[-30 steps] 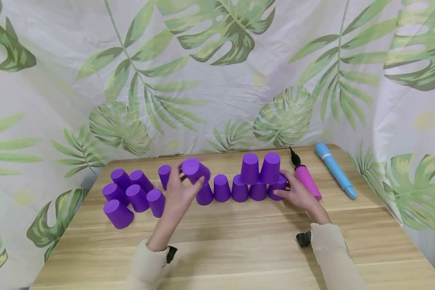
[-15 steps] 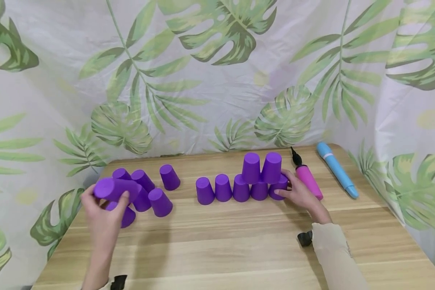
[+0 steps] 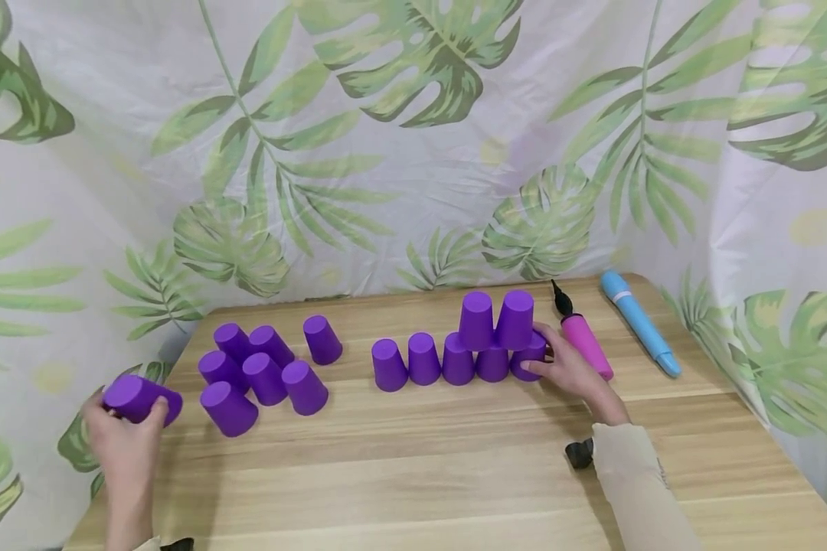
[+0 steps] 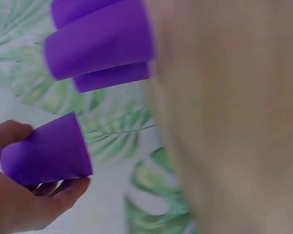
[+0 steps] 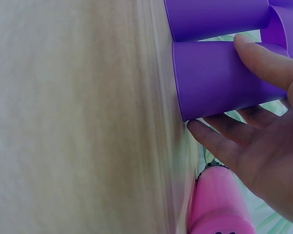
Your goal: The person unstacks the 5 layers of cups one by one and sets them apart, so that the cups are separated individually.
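My left hand (image 3: pixel 125 440) grips a tilted purple cup (image 3: pixel 141 398) above the table's left edge, thumb on one side and fingers on the other. The left wrist view shows the same held cup (image 4: pixel 49 151) apart from the other cups. My right hand (image 3: pixel 570 371) holds the rightmost purple cup (image 5: pixel 219 80) of a row, its thumb on the near side and fingers around the other. That row stands upside down, and two more cups (image 3: pixel 477 321) rest on its right part. At the row's left end stands another cup (image 3: pixel 389 366).
Several upside-down purple cups (image 3: pixel 229 409) cluster on the left of the wooden table (image 3: pixel 413 474), with one cup (image 3: pixel 322 340) slightly apart behind. Right of my right hand lie a pink pump (image 3: pixel 586 348) and a blue pump-like tube (image 3: pixel 639 325). A leaf-patterned cloth (image 3: pixel 427 191) hangs behind.
My left hand has carried its cup from above the row's left end, over the left cluster, to the table's left edge. My right hand stays on the same cup.
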Tool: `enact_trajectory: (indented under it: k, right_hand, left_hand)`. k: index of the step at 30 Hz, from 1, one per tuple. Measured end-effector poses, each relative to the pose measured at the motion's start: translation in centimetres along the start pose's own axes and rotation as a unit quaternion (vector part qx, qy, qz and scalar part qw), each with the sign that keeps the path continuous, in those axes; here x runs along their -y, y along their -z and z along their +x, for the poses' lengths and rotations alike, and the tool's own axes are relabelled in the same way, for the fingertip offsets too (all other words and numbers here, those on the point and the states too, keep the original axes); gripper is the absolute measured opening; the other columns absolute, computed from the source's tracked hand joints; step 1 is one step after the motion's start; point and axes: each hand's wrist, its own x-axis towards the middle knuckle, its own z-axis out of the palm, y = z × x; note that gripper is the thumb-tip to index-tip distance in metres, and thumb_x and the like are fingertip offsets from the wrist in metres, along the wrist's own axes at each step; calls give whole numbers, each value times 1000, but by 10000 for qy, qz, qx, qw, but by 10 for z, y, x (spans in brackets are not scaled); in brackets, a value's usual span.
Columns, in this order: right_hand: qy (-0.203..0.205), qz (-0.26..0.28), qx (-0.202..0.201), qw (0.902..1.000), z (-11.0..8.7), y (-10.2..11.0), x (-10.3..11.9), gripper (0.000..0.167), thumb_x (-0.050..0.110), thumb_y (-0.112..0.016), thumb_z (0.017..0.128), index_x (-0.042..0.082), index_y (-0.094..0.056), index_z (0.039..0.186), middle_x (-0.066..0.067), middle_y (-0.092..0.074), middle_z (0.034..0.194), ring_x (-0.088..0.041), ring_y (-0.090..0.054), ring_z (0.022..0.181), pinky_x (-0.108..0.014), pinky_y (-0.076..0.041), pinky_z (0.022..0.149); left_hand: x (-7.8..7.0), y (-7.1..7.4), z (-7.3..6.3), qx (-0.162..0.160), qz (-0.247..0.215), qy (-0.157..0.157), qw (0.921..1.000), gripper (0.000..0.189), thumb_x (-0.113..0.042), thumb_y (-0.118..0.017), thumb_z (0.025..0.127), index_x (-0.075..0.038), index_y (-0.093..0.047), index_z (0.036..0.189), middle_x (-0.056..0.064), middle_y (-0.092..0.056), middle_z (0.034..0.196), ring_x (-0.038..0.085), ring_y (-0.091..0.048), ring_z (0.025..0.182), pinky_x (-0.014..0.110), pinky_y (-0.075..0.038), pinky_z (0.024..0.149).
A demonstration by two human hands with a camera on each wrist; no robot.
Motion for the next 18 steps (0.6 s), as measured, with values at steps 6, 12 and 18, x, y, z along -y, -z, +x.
enact_trajectory:
  k: [6,12,18]
  right_hand:
    - [8,55,10,10000,-2,-1,4,69,7,-68,88,-2,-30,145,-31,-47,133,-47,-50,120,-56,-45,96]
    - [62,118,-58,9999,-2,0,4,68,6,-69,88,-2,-32,144,-31,-48,132,-48,-50,119,-56,-46,95]
    - [17,79,-8,10000,0,1,3,69,5,-69,88,-2,-31,145,-31,-49,132,-47,-50,120,-55,-45,96]
  left_hand:
    - [21,-6,7,899,847,143,9922,78,-11,-63,86,10,-14,144,42,-34,135,54,-38,122,60,-31,106]
    - [21,-14,6,1604,1055,66,9814,75,-3,-61,85,16,-12,139,46,-34,127,57,-40,115,63,-32,102]
    - [20,-20,2,2038,1121,-133,9725,73,4,-61,82,20,-14,135,46,-33,125,56,-39,114,62,-32,101]
